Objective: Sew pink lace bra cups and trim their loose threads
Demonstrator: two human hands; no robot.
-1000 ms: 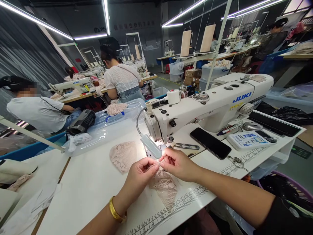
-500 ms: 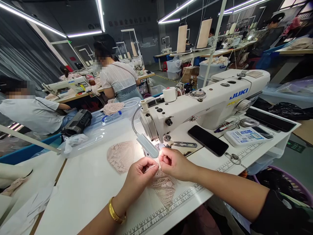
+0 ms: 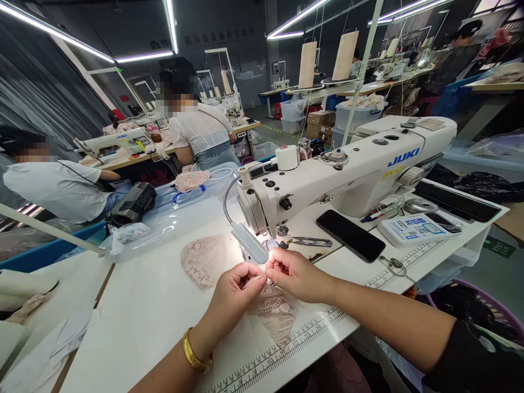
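White table (image 3: 135,305) carries the machine (image 3: 347,169). Before its needle end, left hand (image 3: 235,286) and right hand (image 3: 297,275), fingers closed, pinch the lace (image 3: 278,322) by its machine-side end, barely shifted since half a second ago; its long axis runs away from the machine, narrow tip farthest.

Back from the fingers of my left hand (image 3: 238,286), round the wrist, I wear a shiny gold-coloured bangle (image 3: 190,349), broad and smoothly curved. Farther from the fingers of my right hand (image 3: 301,275), past the bare forearm, my black sleeve (image 3: 454,360) begins near the elbow. It carries a small pale rounded mark (image 3: 487,344), too blurred for me to read.
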